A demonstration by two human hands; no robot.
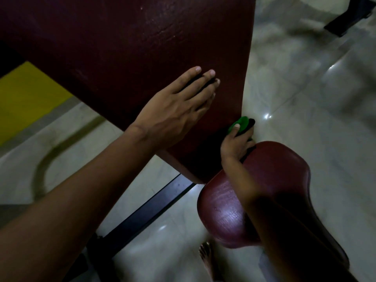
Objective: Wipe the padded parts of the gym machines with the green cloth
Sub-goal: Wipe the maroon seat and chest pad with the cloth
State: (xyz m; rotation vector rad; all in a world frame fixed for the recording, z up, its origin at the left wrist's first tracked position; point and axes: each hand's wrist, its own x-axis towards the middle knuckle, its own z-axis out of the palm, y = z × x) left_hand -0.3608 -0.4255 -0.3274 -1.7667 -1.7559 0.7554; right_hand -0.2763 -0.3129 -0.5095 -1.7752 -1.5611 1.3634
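A large dark red back pad fills the upper left, slanting down to a lower corner near the middle. My left hand rests flat on it, fingers straight. Below it sits a dark red seat pad. In the gap between the two pads, my right hand grips the green cloth, which pokes out above my thumb against the back pad's lower right edge. Most of the cloth is hidden in my fist.
Glossy pale tiled floor surrounds the machine. A black frame bar runs under the back pad. A yellow panel is at the left. Another machine's black foot is at the top right. My bare foot stands by the seat.
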